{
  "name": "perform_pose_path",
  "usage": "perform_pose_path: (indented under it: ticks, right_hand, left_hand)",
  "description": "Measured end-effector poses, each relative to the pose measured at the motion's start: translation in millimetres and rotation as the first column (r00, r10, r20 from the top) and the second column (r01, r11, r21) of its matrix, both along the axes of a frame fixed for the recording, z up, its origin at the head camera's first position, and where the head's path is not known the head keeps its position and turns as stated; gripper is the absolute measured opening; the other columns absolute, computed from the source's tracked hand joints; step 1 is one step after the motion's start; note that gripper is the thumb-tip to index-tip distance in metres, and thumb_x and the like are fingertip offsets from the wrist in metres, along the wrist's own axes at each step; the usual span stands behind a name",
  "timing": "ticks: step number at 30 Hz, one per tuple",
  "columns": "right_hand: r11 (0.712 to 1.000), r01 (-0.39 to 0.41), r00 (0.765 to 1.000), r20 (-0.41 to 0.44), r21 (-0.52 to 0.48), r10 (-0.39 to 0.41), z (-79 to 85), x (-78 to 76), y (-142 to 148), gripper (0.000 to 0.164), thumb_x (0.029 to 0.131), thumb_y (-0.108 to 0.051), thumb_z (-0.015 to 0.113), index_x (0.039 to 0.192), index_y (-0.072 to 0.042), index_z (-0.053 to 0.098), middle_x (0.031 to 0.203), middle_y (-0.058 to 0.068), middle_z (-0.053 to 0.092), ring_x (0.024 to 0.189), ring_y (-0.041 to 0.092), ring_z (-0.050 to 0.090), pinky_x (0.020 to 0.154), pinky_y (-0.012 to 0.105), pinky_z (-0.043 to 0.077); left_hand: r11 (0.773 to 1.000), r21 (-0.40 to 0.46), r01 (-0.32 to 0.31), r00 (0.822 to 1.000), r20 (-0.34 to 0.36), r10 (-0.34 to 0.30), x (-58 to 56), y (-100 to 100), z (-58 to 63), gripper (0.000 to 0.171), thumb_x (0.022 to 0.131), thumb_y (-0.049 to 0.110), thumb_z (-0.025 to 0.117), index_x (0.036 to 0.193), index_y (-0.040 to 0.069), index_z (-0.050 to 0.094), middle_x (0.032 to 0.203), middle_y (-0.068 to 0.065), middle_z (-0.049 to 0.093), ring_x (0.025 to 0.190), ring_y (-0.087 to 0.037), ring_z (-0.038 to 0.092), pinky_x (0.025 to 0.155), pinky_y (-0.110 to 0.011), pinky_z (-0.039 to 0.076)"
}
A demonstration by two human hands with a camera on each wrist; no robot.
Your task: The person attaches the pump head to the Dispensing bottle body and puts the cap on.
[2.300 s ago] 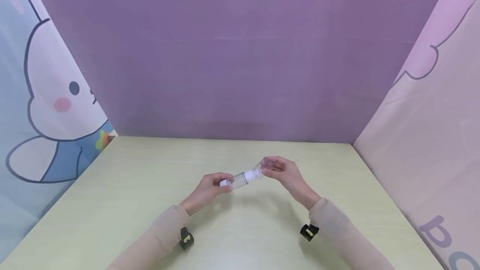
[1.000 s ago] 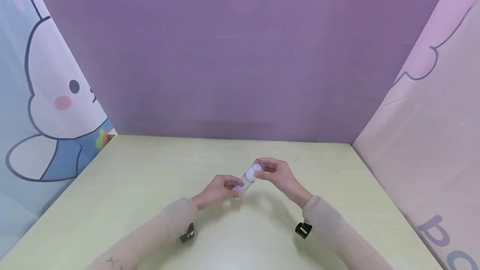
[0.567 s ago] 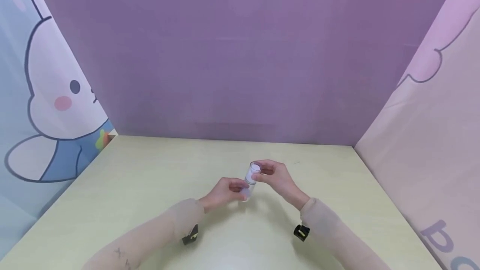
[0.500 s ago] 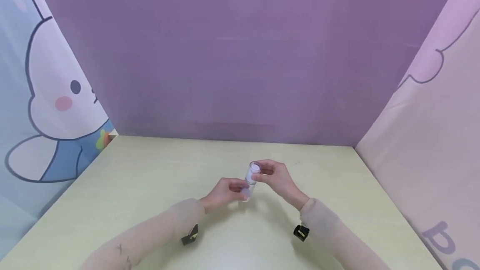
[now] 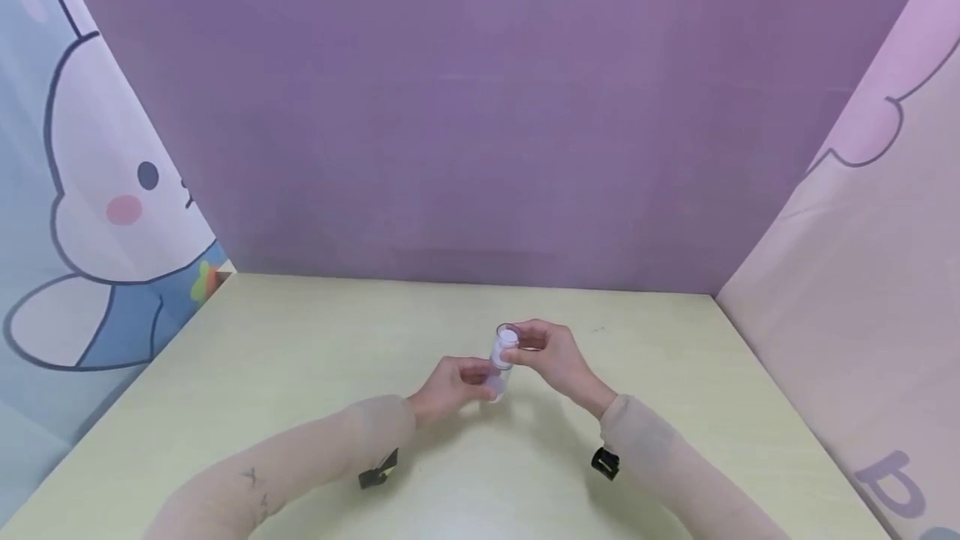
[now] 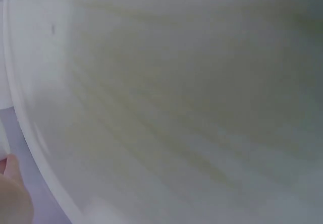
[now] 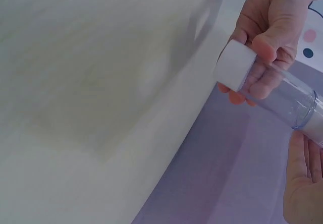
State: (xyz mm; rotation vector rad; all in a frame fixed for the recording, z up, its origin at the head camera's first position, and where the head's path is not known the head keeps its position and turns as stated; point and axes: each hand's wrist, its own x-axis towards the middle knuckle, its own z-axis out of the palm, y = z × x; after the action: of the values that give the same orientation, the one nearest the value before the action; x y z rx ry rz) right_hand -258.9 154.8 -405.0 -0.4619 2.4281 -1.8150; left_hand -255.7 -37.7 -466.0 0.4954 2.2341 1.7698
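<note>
A clear cylindrical bottle (image 5: 503, 357) is held nearly upright above the table, between both hands. It has a white bottom end (image 7: 235, 66) and a white upper section that sits inside a clear cap (image 5: 507, 332). My left hand (image 5: 450, 386) grips the lower part, with thumb and fingers curled around it by the white end. My right hand (image 5: 553, 355) holds the capped upper part between thumb and fingers. The left wrist view catches only a bit of the left hand (image 6: 14, 196) at its edge; the right wrist view cuts off the bottle's top.
A pale wooden table (image 5: 322, 332) lies under the hands. A purple panel (image 5: 480, 123) stands behind it, with printed cloths (image 5: 127, 165) on the left and right. A black strap mount (image 5: 606, 462) hangs at each wrist.
The bottle has turned from a slanting, near-flat pose to nearly upright. The clear cap, earlier reaching past the white section, now surrounds it. The hands drew closer; lately they barely move.
</note>
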Motion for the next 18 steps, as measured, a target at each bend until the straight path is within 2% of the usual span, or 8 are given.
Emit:
perform_pose_path:
  ticks: [10,18]
  right_hand:
    - [0.999,0.04,0.999,0.014,0.006,-0.04,1.2,-1.1,-1.7,0.034,0.074,-0.01,0.075,0.107,-0.004,0.065,0.102,0.012,0.067,0.091,0.021,0.065,0.078,0.031,0.052]
    - [0.996,0.091,0.996,-0.027,0.012,-0.091,-2.6,-4.7,-5.6,0.033,0.073,-0.015,0.076,0.104,-0.008,0.066,0.098,0.007,0.068,0.088,0.018,0.065,0.076,0.03,0.053]
  left_hand:
    - [0.999,0.024,-0.022,1.0,0.002,0.022,-0.9,6.8,-4.9,0.038,0.08,0.007,0.068,0.115,-0.002,0.06,0.118,-0.02,0.06,0.108,-0.03,0.059,0.09,-0.033,0.048]
    - [0.999,0.01,-0.032,0.998,-0.045,0.032,-5.4,6.3,-6.3,0.038,0.081,0.005,0.066,0.117,-0.002,0.059,0.117,-0.019,0.061,0.107,-0.029,0.059,0.088,-0.031,0.048]
